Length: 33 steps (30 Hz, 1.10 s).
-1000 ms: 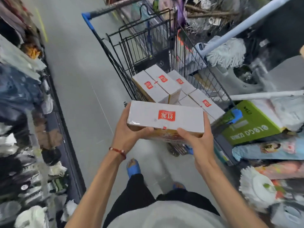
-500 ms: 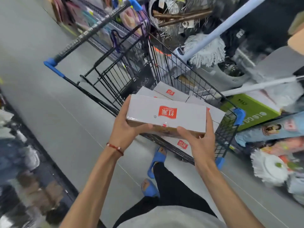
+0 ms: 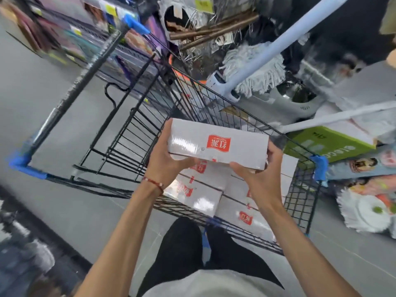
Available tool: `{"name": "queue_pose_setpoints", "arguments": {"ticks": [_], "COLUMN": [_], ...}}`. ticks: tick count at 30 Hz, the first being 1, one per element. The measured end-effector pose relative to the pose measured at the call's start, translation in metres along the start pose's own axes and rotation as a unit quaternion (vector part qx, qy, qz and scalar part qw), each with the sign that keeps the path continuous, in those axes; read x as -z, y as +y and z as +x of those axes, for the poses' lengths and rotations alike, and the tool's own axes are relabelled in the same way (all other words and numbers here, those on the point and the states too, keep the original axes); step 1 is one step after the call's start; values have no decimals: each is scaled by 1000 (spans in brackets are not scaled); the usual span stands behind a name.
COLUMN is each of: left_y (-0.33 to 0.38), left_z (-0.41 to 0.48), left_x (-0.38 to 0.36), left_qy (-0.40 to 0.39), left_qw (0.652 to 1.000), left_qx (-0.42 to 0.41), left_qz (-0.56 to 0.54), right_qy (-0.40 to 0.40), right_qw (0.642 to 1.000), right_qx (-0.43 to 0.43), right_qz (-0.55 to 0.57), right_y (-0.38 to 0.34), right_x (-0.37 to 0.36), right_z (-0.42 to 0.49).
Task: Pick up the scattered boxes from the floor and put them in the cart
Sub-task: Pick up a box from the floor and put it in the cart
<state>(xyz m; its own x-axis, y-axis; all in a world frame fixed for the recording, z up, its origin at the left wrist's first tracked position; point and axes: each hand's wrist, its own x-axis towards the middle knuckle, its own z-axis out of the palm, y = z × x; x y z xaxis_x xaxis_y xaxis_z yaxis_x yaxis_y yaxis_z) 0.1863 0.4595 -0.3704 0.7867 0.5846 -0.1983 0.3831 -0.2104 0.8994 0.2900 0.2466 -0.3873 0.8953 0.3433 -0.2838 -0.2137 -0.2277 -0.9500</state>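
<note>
Now both hands grip one white box, left hand and right hand at its ends, above the wire cart holding more stacked boxes.

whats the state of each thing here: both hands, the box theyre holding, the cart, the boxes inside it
held box, off the floor, level, over the cart basket
left hand, grips the box's left end
right hand, grips the box's right end
cart, standing on the floor, partly loaded
boxes in cart, lying flat, side by side
</note>
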Motion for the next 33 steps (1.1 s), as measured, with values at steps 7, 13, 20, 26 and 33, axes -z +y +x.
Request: {"name": "queue_pose_setpoints", "arguments": {"ticks": [7,13,20,26,33], "left_y": [-17,-60,-107,-131,-138], "left_z": [77,127,157,158,152], "left_x": [-5,-10,-7,-11,-15], "left_qy": [-84,-157,-207,-229,-226], "left_qw": [996,985,968,954,954], "left_qx": [23,61,109,168,179], "left_qz": [33,41,91,99,82], "right_qy": [54,86,90,105,109], "right_qw": [998,990,977,964,957], "right_qx": [-29,-104,-179,-215,-239], "right_qz": [-12,-45,-74,-118,-120], "right_y": [17,42,68,81,82], "right_x": [-25,-53,-86,-97,-98], "right_z": [48,80,93,93,90]}}
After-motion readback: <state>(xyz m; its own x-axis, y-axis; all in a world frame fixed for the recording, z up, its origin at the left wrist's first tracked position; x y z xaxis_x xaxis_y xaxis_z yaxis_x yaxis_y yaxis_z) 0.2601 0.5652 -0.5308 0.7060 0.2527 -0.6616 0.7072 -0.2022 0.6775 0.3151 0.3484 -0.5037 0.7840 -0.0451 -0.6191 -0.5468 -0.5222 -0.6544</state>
